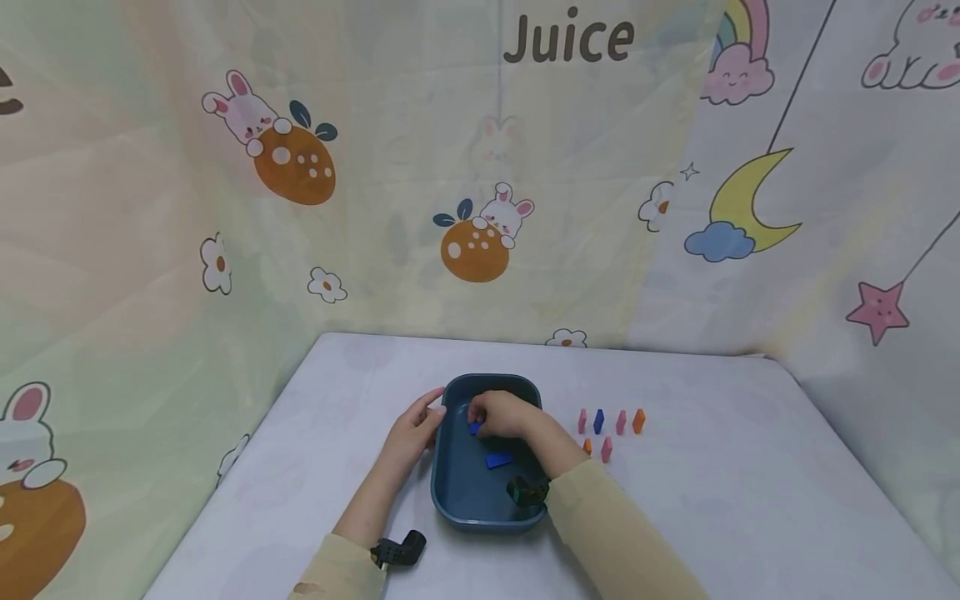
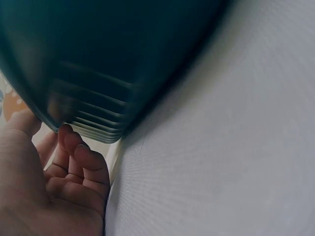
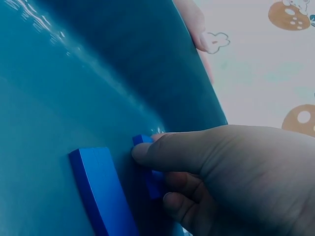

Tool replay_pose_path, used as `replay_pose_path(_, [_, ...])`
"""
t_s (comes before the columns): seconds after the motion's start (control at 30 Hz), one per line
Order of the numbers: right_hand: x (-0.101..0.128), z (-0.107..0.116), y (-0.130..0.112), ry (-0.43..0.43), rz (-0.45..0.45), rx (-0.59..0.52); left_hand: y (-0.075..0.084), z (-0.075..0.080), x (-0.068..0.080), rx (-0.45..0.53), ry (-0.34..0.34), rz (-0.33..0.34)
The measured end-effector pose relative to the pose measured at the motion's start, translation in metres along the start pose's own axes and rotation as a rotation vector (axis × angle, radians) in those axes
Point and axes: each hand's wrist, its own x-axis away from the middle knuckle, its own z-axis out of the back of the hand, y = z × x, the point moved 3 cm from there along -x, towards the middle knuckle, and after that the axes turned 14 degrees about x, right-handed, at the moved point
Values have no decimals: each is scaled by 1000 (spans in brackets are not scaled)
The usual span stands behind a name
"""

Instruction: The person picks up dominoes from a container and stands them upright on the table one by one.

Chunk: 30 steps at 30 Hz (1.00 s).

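My left hand (image 1: 411, 431) is at the left side of a dark blue-green plastic tray (image 1: 459, 500), thumb and fingertips touching its outside near the rim. In the left wrist view its fingers (image 2: 91, 164) are loosely bent against the ribbed wall. Inside the tray, toward the far left, my right hand (image 1: 504, 414) pinches a small blue domino (image 3: 153, 184) between thumb and fingers, which partly hide it. Another blue domino (image 1: 498, 460) lies flat on the tray floor, beside the pinched one in the right wrist view.
Right of the tray, on the white table (image 1: 720, 500), stand several dominoes: a blue one (image 1: 598, 421), an orange one (image 1: 639, 421) and a pink one (image 1: 607, 450) among them. The right forearm partly hides the nearer row. A printed cloth (image 1: 390, 167) hangs behind the table.
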Motion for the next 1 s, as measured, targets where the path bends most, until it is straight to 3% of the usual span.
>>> replay_pose_path(0.5, [1, 5, -2, 35, 11, 16, 2, 0, 3, 24, -14, -26])
replay_pose_path(1.0, [11, 30, 0, 167, 23, -160, 2, -1, 4, 4, -3, -12])
